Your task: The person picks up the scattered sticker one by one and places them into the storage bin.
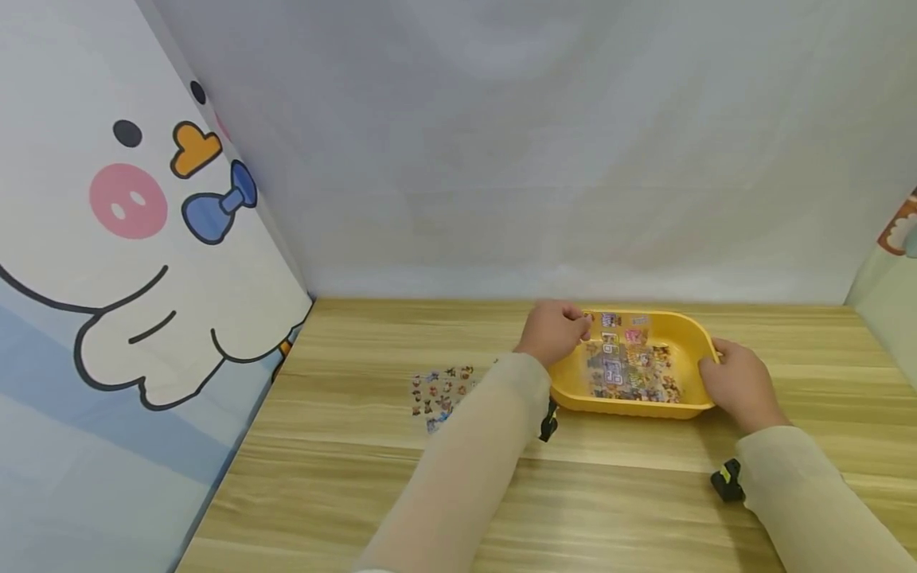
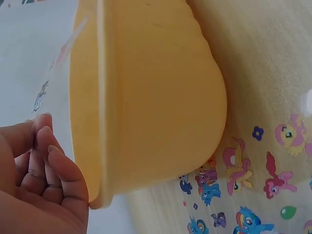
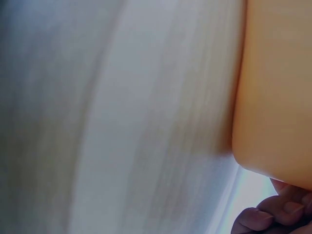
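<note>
A yellow plastic tray (image 1: 688,330) sits on the wooden table, with colourful sticker sheets (image 1: 630,366) lying in it. My left hand (image 1: 579,326) is at the tray's far left corner and pinches the edge of a clear sticker sheet (image 2: 54,80) between thumb and fingers (image 2: 46,146). The tray's outer wall (image 2: 161,97) fills the left wrist view. My right hand (image 1: 711,368) grips the tray's right rim. The right wrist view shows only its fingertips (image 3: 273,214) under the tray wall (image 3: 278,87).
A second clear sheet of pony stickers (image 1: 440,390) (image 2: 253,190) lies flat on the table left of the tray. A white cloth wall stands behind, and a cartoon-printed panel (image 1: 129,239) closes the left side. The wooden table (image 1: 358,493) stretches toward me.
</note>
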`<state>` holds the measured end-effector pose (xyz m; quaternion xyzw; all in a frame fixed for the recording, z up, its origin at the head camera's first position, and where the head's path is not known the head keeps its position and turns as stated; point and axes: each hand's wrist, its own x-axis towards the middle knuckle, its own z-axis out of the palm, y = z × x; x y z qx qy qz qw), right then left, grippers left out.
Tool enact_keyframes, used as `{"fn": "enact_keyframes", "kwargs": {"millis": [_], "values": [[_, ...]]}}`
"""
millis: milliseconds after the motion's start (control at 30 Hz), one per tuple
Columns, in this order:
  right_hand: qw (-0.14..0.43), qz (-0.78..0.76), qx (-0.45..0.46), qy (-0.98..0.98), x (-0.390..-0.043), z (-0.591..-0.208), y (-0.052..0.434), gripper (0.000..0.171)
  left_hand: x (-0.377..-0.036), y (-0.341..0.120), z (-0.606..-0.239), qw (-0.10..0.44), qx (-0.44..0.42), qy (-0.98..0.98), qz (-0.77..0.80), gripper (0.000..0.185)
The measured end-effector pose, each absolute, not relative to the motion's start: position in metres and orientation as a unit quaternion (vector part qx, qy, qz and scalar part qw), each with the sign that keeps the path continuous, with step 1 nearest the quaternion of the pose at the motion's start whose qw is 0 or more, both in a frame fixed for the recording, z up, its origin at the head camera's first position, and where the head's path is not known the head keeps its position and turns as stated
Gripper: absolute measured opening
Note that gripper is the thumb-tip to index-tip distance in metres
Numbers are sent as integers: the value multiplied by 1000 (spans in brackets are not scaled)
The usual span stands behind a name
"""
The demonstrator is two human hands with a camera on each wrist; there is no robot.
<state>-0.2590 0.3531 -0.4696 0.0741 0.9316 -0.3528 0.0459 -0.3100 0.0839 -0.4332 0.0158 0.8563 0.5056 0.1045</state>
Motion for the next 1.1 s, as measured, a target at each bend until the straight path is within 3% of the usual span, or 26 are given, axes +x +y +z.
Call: {"fn": "enact_keyframes", "kwargs": {"millis": [233, 500, 767, 1100], "values": [[54, -357, 77, 929, -259, -469, 353, 58, -308, 83, -433, 97, 55, 891, 440, 28], [56, -354, 78, 930, -260, -469, 353, 59, -312, 64, -431, 39, 51, 923, 379, 31], [49, -359, 71, 930, -260, -470, 354, 58, -319, 41, -432, 39, 52, 924, 376, 13], [52, -352, 74, 932, -260, -472, 356, 59, -320, 9, -434, 46, 104, 925, 363, 13]]}}
